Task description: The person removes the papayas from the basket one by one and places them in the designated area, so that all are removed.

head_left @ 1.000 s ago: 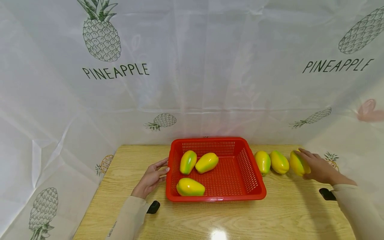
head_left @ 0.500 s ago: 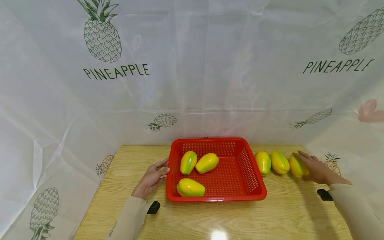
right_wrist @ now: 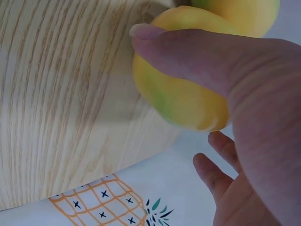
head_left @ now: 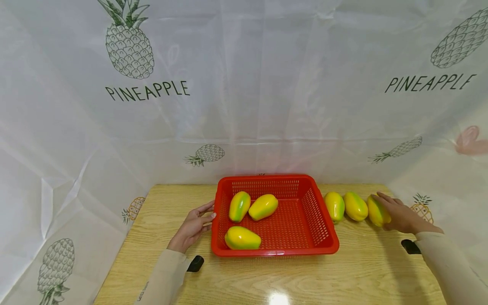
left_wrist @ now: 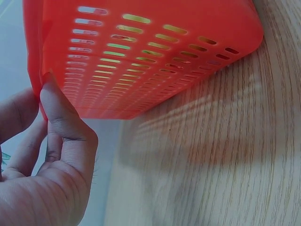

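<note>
At the left end of the red plastic basket, my left hand pinches the rim. The left wrist view shows the thumb on the outer side of that rim and fingers behind it. My right hand grips a yellow-green papaya at the right end of a row. Its thumb lies across the fruit in the right wrist view. Beside this fruit lie a second papaya and a third papaya, the latter close by the basket's right wall. Inside the basket are three more papayas.
A wooden table carries everything. White cloth printed with pineapples hangs behind and at both sides. Dark wrist-camera pieces show below each hand.
My right hand has shifted slightly left with the held papaya, which now sits closer to the neighbouring one. The left hand and basket stay in place.
</note>
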Demonstrator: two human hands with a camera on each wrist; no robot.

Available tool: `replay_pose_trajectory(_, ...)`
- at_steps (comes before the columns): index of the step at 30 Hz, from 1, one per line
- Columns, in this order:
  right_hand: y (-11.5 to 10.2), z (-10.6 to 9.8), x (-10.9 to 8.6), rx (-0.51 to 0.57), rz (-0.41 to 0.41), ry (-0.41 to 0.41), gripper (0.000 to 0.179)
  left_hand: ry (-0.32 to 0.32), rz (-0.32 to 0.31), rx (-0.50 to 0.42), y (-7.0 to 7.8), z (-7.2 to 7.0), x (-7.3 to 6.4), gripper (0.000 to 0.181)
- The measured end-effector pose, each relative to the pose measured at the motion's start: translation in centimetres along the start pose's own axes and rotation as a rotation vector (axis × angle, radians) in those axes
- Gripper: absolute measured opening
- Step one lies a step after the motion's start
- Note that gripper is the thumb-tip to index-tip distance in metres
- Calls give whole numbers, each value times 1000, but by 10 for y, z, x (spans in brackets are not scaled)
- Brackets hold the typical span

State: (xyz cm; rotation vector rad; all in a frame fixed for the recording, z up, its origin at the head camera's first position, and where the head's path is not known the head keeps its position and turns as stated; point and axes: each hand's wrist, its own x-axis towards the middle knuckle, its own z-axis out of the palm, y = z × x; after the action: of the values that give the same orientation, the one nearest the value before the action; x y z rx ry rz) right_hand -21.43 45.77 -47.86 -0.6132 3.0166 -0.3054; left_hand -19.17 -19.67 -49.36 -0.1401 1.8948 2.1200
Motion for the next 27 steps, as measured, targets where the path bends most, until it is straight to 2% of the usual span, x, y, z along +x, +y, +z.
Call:
replay_pose_trajectory(9,5,8,0,0,-14,-5,104,21,-6,-4,-1,1,2,57)
replay_pose_trajectory(27,3,8,0,27,-7,-36,110,3,1,4,0,1,-1,57)
